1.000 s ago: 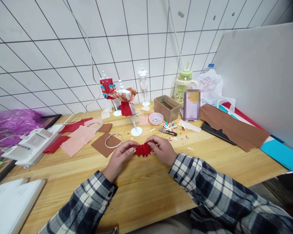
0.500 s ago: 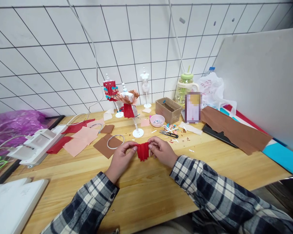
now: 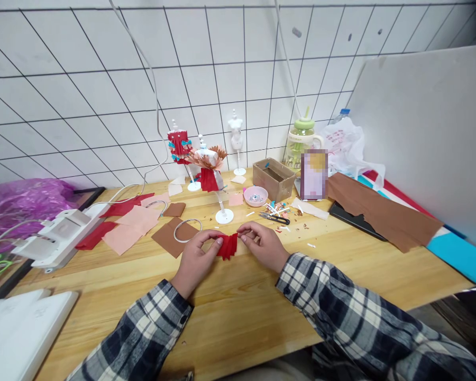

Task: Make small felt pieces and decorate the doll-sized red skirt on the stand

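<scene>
A small piece of pleated red crepe paper (image 3: 227, 247) hangs in folds just above the table. My left hand (image 3: 194, 262) pinches its upper left side between thumb and fingers. At the upper right corner, my right hand (image 3: 266, 247) has thumb and fingertips closed on the paper's edge. Beyond the hands stands a white mini mannequin (image 3: 219, 184) with a pink and brown petal collar and a red pleated piece on its front. Behind it are a mannequin in a red dress with blue bows (image 3: 179, 144) and a bare white mannequin (image 3: 236, 136).
Brown paper (image 3: 170, 239) under a clear ring, pink sheets (image 3: 133, 225) and a power strip (image 3: 63, 241) lie left. Thread snips (image 3: 275, 218), paper scraps, a pink bowl (image 3: 256, 189), a cardboard box (image 3: 274, 182) and a green-lidded bottle (image 3: 301, 140) stand right. Foam blocks (image 3: 43, 328) sit front left.
The red paper has shifted slightly left and its folds now slant. My right hand has moved a little left with it, its fingers now at the paper's upper corner.
</scene>
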Action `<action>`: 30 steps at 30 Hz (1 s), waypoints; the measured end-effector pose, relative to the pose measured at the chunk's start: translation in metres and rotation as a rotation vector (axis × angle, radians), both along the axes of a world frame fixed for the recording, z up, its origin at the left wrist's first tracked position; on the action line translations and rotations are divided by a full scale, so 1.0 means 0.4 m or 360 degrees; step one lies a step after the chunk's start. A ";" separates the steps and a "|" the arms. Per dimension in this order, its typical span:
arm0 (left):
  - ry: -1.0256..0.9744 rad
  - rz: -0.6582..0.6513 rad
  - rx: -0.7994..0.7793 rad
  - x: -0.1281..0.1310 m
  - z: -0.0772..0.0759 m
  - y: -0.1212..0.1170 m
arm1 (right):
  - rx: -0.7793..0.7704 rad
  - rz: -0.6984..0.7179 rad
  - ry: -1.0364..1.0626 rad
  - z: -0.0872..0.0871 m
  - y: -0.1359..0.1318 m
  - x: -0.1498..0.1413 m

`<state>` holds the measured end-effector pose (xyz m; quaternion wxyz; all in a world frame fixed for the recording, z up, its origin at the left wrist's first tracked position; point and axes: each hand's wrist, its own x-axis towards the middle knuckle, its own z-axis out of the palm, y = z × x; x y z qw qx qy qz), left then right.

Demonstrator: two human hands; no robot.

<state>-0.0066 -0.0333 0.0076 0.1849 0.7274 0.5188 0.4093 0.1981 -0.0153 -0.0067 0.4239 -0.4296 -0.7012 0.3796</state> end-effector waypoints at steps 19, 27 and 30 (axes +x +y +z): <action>0.0805 -0.0279 0.0144 -0.005 -0.009 0.012 | 0.0477 0.0079 -0.0646 -0.001 0.006 0.015; 0.0983 -0.0257 0.0101 0.001 -0.007 0.024 | 0.0456 0.0090 -0.0827 0.000 -0.005 -0.003; 0.0930 -0.0239 0.0096 0.008 -0.005 0.024 | 0.0393 -0.0018 -0.0895 -0.008 -0.002 -0.007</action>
